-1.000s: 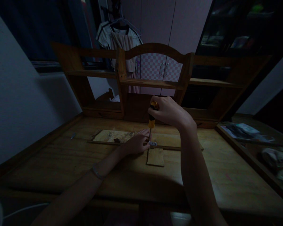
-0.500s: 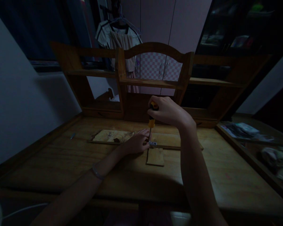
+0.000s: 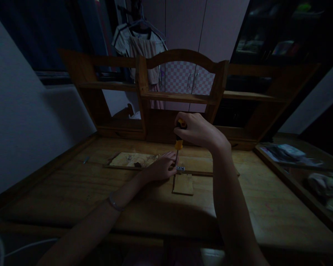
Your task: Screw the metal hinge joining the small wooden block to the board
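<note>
My right hand (image 3: 194,127) is wrapped round the handle of a yellow-and-black screwdriver (image 3: 179,144), which stands nearly upright with its shaft pointing down. Beside the tip, my left hand (image 3: 164,166) rests on a long wooden board (image 3: 197,165), thumb and fingers curled in close to the shaft. What those fingers pinch is hidden. A small silver metal plate with holes, perhaps a hinge (image 3: 180,169), lies at the board's near edge. Just in front of it, a small square piece of wood (image 3: 183,184) lies flat on the desk.
The wooden desk (image 3: 94,199) carries a shelf unit (image 3: 180,96) along its back. A small metal piece (image 3: 86,160) lies at the left. Papers and plastic bags (image 3: 288,153) are on the right side, and a white cable (image 3: 30,245) runs at the lower left.
Almost nothing differs. The screwdriver and my right hand have shifted very slightly, while my left hand, the board and the small wood piece keep their places.
</note>
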A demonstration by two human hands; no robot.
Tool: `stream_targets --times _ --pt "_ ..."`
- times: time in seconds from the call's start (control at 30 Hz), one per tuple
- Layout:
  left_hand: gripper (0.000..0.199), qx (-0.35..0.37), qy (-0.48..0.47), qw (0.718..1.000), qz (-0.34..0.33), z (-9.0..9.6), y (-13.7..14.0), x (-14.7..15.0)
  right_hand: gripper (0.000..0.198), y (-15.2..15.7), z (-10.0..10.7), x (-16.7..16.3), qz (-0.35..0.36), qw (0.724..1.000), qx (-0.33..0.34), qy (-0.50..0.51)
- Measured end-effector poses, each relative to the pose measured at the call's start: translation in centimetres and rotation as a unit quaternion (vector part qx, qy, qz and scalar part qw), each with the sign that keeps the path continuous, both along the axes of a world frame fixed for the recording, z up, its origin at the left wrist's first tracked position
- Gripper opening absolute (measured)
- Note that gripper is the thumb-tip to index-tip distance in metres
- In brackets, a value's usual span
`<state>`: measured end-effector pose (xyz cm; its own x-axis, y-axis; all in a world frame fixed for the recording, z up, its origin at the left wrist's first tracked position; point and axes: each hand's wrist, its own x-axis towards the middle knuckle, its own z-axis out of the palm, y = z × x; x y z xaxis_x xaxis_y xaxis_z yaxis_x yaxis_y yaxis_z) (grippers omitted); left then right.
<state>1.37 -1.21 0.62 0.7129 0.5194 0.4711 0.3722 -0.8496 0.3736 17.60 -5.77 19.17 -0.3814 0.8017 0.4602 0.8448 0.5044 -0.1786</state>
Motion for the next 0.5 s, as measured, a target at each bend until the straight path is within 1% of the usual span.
stream_targets --times 0.17,0.3,0.4,0.5 --pt "0.006 -0.001 0.012 1.0 0.012 -0.2 0.1 -0.1 0.022 0.1 0.4 0.7 0.011 0.999 0.034 0.02" --pt "0.004 0.002 0.023 1.0 0.013 -0.2 0.2 -0.1 0.02 -0.1 0.9 1.7 0.011 0.994 0.095 0.055" --pt "0.006 -0.005 0.021 1.0 0.01 0.0 0.0 -0.1 0.019 -0.4 1.3 2.4 -0.001 0.987 0.138 0.081" --pt "0.01 -0.016 0.023 1.0 0.011 0.3 -0.2 -0.2 0.018 -0.6 1.5 3.0 -0.014 0.982 0.163 0.095"
